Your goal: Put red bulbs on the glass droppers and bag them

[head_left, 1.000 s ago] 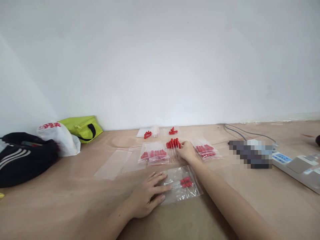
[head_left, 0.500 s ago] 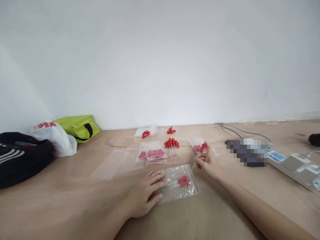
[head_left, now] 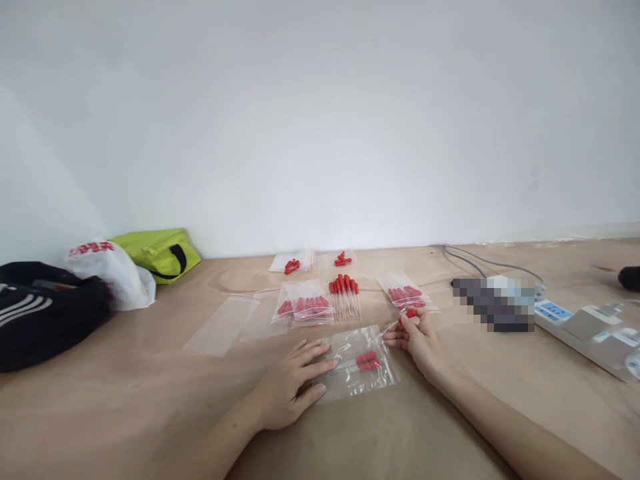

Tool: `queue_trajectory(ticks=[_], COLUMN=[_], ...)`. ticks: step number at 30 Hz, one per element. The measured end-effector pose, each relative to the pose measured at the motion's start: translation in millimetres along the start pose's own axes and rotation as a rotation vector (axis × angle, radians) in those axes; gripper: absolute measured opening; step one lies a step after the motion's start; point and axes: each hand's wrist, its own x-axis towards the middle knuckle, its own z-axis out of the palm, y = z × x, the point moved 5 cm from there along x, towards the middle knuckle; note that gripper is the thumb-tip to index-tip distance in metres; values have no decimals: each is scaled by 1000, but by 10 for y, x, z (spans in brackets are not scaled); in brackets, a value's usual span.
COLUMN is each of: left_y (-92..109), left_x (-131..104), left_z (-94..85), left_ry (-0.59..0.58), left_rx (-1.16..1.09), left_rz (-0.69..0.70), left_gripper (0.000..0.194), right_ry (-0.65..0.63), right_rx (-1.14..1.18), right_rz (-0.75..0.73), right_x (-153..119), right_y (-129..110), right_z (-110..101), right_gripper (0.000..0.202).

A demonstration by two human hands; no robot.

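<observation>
My left hand [head_left: 294, 383] lies flat with fingers spread, pressing the closed end of a clear zip bag [head_left: 345, 341]. Inside that bag rest droppers with red bulbs [head_left: 368, 361]. My right hand [head_left: 420, 341] pinches another glass dropper [head_left: 409, 313] by its red bulb. Its thin tube slants down to the left, with the tip at the bag's right-hand opening; whether it has entered I cannot tell. Behind the bag stands a row of loose red-bulbed droppers [head_left: 345, 287]. Just beyond my right hand sits a filled bag of droppers [head_left: 404, 291].
More filled dropper bags [head_left: 311, 303] lie left of the loose row, beside flat clear bags [head_left: 225, 325]. Small red bulbs [head_left: 292, 267] are near the wall. A power strip [head_left: 590, 333] and cables occupy the right; a black bag [head_left: 55, 327] and green bag [head_left: 165, 253] the left.
My right hand has come down toward the bag's opening and tilted the dropper flatter, its tube now at the bag's edge. My left hand has stayed on the bag.
</observation>
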Motion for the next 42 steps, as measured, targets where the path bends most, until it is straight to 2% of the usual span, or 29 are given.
queue_trajectory(ticks=[3,7,10,19,25,30,32,38,42], left_y=[-1,-15,-16,-5,4,6,1,-27,-15], left_x=[0,-3,-1,4,4,-5,-3,11,8], left_z=[2,12,14,8,0,0,7,34,26], left_ry=[4,22,12,-16,-8,4,15,11,14], left_rx=[-13,-9,6,11,22,17,13,28,30], left_rz=[-11,-18,-29,-46,-51,-44,-28,-11,-22], left_gripper=[45,51,50,52,51,51,52,52,53], right_ry=[-94,-271,-337,-389,-511,-370,-355,-553,-511], right_rx=[15,-162,-260,-175,-232,-148,-124,-206,-232], right_rz=[49,89,105,170,181,184,201,249,257], right_x=[-62,-131,-125,-68,-64,-2,-17,-122,-84], right_y=[19,12,15,9,28,23,20,43,44], right_z=[57,153,173,145,155,73,82,237,213], right_gripper=[37,33,33,36,34,32,32,36,42])
